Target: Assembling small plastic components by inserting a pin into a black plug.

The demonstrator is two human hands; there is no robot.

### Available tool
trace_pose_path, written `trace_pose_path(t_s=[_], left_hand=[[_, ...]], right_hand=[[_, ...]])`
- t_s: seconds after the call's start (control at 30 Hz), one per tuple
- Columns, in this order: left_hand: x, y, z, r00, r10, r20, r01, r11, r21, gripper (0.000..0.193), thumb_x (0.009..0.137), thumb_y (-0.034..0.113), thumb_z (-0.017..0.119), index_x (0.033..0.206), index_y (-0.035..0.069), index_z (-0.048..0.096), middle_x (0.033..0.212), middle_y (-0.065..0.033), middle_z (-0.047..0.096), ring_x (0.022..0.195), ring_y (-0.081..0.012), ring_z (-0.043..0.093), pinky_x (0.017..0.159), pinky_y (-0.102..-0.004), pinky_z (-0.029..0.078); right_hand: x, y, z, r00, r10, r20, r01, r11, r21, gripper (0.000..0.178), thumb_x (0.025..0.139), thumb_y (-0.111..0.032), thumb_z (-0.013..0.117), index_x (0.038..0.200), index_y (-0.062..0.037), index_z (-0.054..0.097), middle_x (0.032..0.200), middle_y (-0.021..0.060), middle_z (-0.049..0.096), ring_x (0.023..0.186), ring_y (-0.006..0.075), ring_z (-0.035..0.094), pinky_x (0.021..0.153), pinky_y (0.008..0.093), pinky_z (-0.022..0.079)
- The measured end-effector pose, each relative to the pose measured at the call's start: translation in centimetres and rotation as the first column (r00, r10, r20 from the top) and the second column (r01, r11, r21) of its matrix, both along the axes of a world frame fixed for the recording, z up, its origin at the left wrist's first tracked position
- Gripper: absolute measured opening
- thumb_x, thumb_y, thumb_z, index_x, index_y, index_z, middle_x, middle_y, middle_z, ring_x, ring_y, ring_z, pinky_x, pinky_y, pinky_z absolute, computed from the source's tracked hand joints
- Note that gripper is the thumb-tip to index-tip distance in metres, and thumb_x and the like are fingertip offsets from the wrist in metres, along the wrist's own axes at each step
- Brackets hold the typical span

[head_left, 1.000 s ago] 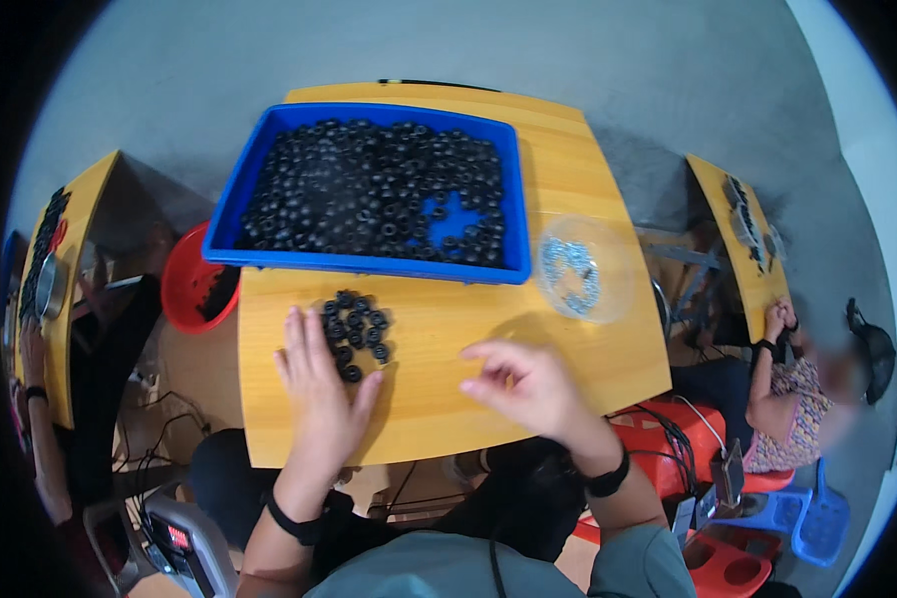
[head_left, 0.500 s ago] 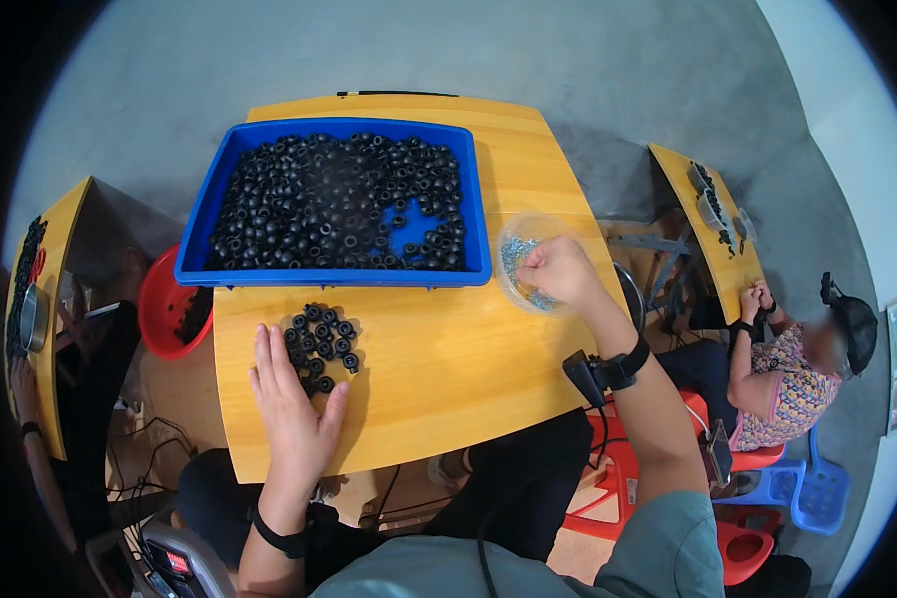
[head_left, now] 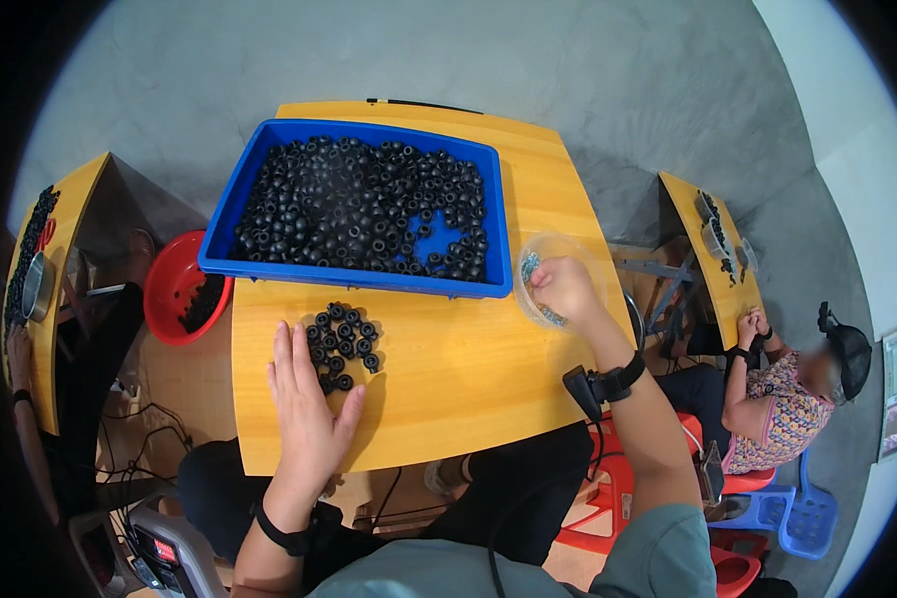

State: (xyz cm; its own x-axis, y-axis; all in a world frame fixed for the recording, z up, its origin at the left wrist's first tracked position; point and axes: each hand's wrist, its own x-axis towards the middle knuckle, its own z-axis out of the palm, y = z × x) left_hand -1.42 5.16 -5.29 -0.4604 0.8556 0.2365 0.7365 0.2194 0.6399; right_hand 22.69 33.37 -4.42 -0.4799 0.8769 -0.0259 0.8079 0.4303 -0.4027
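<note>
My left hand (head_left: pixel 311 414) rests on the yellow table (head_left: pixel 458 374) with fingers stretched out and thumb apart. Its fingers lie against the left side of a small group of round black parts (head_left: pixel 345 344), each with a hole or recess in it. At the right, my right hand (head_left: pixel 568 289) reaches into a clear round tub (head_left: pixel 560 242) of tiny silvery-blue metal pieces (head_left: pixel 530 267). Its fingers are curled together; what is between them is hidden. Beyond the black group stands a blue tray (head_left: pixel 359 280), heaped with many more of the same black parts (head_left: pixel 319 209).
Left of my table, a red basin (head_left: pixel 159 299) holds black parts. Another table (head_left: pixel 70 239) stands far left, with a metal bowl (head_left: pixel 38 287) and a person's arm. At right, a seated person (head_left: pixel 779 419) works at a table (head_left: pixel 703 224). Red stools (head_left: pixel 623 478) stand nearby.
The whole view has shifted slightly, so the table and tray appear further right. My right hand stays at the tub with fingers curled; my left hand stays beside the black parts.
</note>
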Motion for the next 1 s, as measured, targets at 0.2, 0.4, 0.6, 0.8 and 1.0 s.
trace_pose_path(t_s=[0.2, 0.4, 0.6, 0.8, 1.0], left_hand=[[-0.5, -0.3, -0.6, 0.998, 0.003, 0.061, -0.006, 0.999, 0.05, 0.083, 0.073, 0.013, 0.067, 0.139, -0.001, 0.018, 0.142, -0.0276, 0.016, 0.131, -0.0419, 0.021, 0.105, -0.0532, 0.017], [-0.3, 0.0, -0.3, 0.999, 0.0, 0.039, -0.002, 0.998, 0.057, 0.082, 0.074, 0.011, 0.066, 0.139, -0.001, 0.018, 0.143, -0.0269, 0.017, 0.129, -0.0432, 0.023, 0.105, -0.0526, 0.018], [-0.4, -0.2, 0.3, 0.997, 0.013, 0.073, -0.019, 0.996, 0.082, 0.076, 0.073, 0.007, 0.064, 0.137, -0.001, 0.023, 0.143, -0.0258, 0.017, 0.128, -0.0426, 0.026, 0.104, -0.0466, 0.024], [-0.3, -0.5, 1.7, 0.995, -0.022, 0.096, 0.009, 0.99, 0.14, 0.058, 0.073, 0.002, 0.061, 0.127, -0.001, 0.041, 0.142, -0.0254, 0.021, 0.128, -0.0415, 0.028, 0.104, -0.0433, 0.027], [-0.6, -0.6, 2.0, 0.992, -0.04, 0.117, 0.021, 0.988, 0.154, 0.046, 0.074, 0.002, 0.06, 0.118, -0.003, 0.05, 0.141, -0.0261, 0.024, 0.128, -0.0419, 0.029, 0.103, -0.0428, 0.029]], right_hand=[[1.1, 0.2, 2.9, 0.946, -0.199, -0.258, 0.081, 0.911, -0.404, 0.017, 0.066, -0.005, 0.071, 0.081, 0.0025, 0.067, 0.063, 0.008, 0.062, 0.057, 0.012, 0.059, 0.053, 0.0232, 0.046], [2.7, 0.3, 3.2, 0.867, -0.275, -0.416, 0.028, 0.859, -0.51, 0.023, 0.073, -0.008, 0.069, 0.092, 0.0047, 0.065, 0.073, 0.0071, 0.063, 0.058, 0.0105, 0.057, 0.054, 0.0202, 0.047], [2.2, -1.2, 4.1, 0.814, -0.342, -0.47, 0.039, 0.839, -0.542, 0.019, 0.074, -0.003, 0.062, 0.091, 0.0047, 0.064, 0.073, 0.0068, 0.061, 0.062, 0.011, 0.058, 0.059, 0.0209, 0.048], [-1.1, -4.3, 6.5, 0.778, -0.237, -0.582, -0.121, 0.852, -0.509, 0.016, 0.077, -0.006, 0.056, 0.089, 0.0026, 0.064, 0.071, 0.0035, 0.059, 0.058, 0.0069, 0.054, 0.053, 0.0203, 0.043], [-6.9, -3.9, 6.6, 0.806, -0.114, -0.581, -0.196, 0.874, -0.445, 0.016, 0.079, -0.006, 0.054, 0.09, 0.0002, 0.063, 0.066, -0.0007, 0.055, 0.055, 0.0048, 0.049, 0.049, 0.0196, 0.04]])
